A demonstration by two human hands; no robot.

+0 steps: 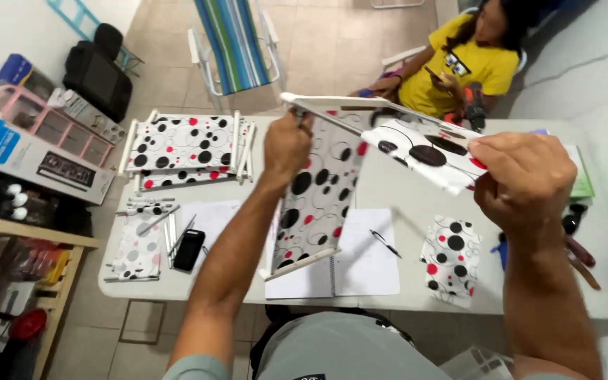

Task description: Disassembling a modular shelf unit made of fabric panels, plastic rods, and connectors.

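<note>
Both hands are holding the frame aloft over the surface's far edge, long axis left-right: left grip is closing on the near-left rail, right grip is clamping the fabric end.

Matt dotted cloth panel on smooth white plastic rods
</note>
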